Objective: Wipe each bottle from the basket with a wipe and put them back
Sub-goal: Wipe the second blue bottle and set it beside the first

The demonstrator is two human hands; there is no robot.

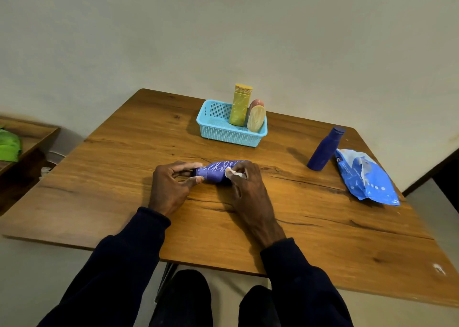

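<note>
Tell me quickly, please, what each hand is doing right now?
Left hand: fingers grip the cap end of the purple bottle.
Right hand: fingers pinch a white wipe against that bottle.

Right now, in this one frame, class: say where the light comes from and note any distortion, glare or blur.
Head view: the light blue basket and dark blue bottle cast shadows leftward on the wooden table, so light comes from the right. Head view: the wide-angle lens skews the table edges and tilts that standing bottle. Head view: dim, no glare; the purple bottle looks slightly soft.
</note>
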